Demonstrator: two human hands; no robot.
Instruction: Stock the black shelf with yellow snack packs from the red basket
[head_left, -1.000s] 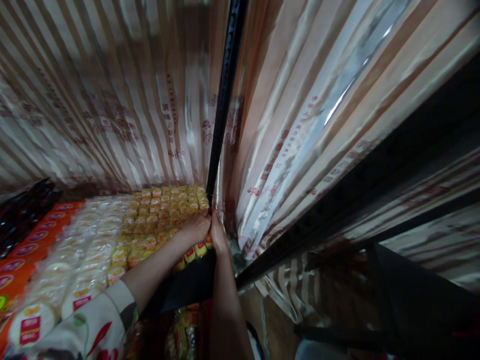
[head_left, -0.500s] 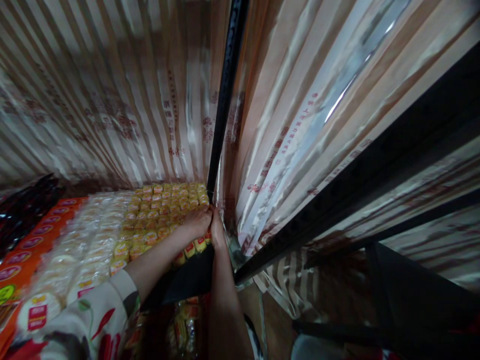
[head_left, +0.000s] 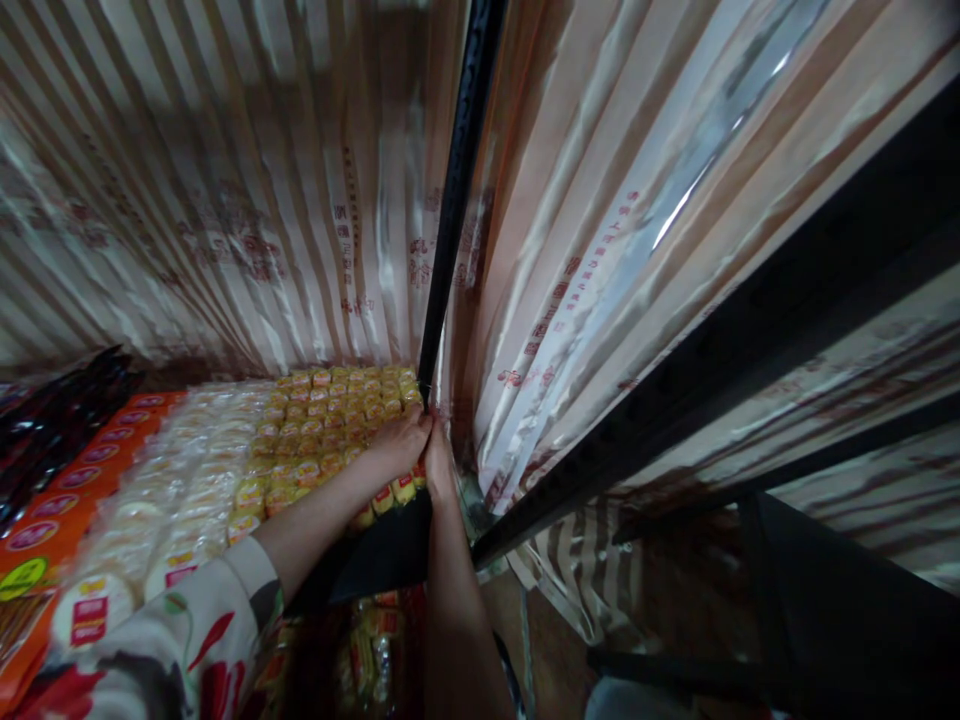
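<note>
Both hands meet at the foot of a black slotted metal post (head_left: 450, 210). My left hand (head_left: 407, 440) comes over the yellow packets with its fingers closed and bent in toward the post. Against it, from the right, my right hand (head_left: 439, 458) is pinched, fingertips touching those of the left. A thin line, like wire or string, crosses the post just above the fingertips. What the fingers hold is too small and dark to make out. Yellow-wrapped snack packets (head_left: 319, 412) stand in rows beside my left hand.
Left of the yellow packets are clear-wrapped round cakes (head_left: 150, 490), an orange box strip (head_left: 82, 460) and dark shiny packages (head_left: 64, 425). Printed, pleated plastic curtains (head_left: 285, 180) hang behind. A black beam (head_left: 675, 370) slants across the right. More packets (head_left: 371, 650) lie on a lower shelf.
The view has shifted slightly, so everything sits a little farther right. My hands stay together at the post, with only small finger movement.
</note>
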